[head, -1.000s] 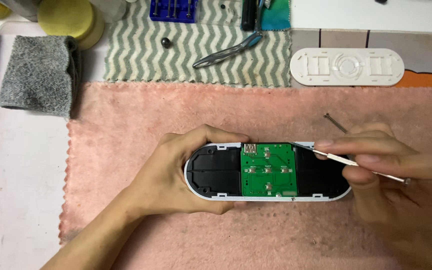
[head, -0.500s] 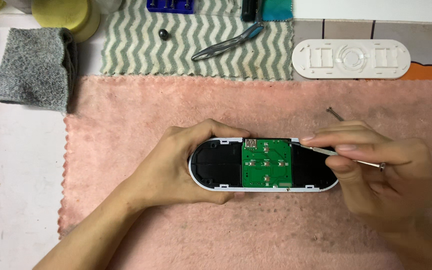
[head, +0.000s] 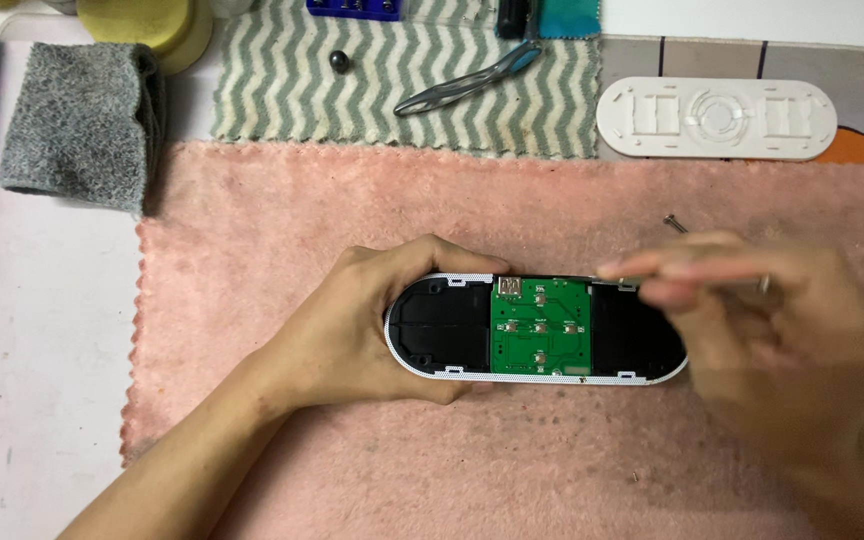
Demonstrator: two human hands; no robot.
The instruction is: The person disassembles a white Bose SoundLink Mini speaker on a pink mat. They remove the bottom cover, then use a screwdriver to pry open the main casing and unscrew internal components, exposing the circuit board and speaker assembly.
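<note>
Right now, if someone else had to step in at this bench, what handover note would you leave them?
Left hand: grips the left end of the opened oval device on the pink towel.
Right hand: blurred, holds a thin tool at the device's upper right edge; tip unclear.
Done: white cover is off, lying at the back; green circuit board exposed; one loose screw on the towel.
Left: board sits in the housing.

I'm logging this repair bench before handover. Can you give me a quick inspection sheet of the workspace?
Surface: pink fuzzy towel on a pale table.
Job's things: opened white oval device with green circuit board; white oval cover set aside.
Clutter: grey folded cloth, metal tweezers, loose small screw.
Hands: left hand grips the device; right hand, blurred, holds a thin tool at its top edge.
Cables: nothing seen.
Surroundings: striped green cloth.
</note>
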